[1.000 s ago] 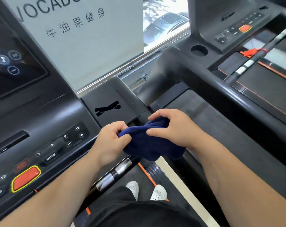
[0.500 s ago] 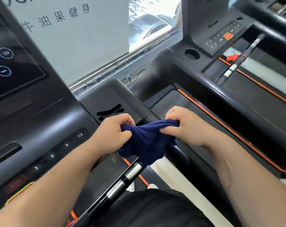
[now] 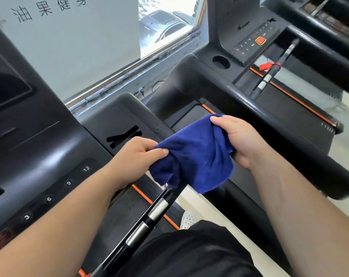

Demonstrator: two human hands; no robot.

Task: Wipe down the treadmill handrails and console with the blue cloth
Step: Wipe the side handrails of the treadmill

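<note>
A dark blue cloth (image 3: pixel 197 154) is stretched between both hands at the middle of the view. My left hand (image 3: pixel 137 156) pinches its left edge. My right hand (image 3: pixel 237 140) grips its upper right corner. The cloth hangs over the right side handrail (image 3: pixel 317 176), a thick black bar running to the lower right. Below it a thin black grip bar with silver sensor bands (image 3: pixel 149 220) slants down to the bottom. The black console (image 3: pixel 45 148) with numbered buttons fills the left side.
A second treadmill (image 3: pixel 249 33) stands to the right, with a cup holder, a red stop button and a red safety clip. A window and a white sign with characters are ahead. My black shorts and a white shoe (image 3: pixel 187 218) show at the bottom.
The hands have drawn apart and the cloth is spread wider between them. My right hand rose to the right. The view has swung right, so less of the console shows.
</note>
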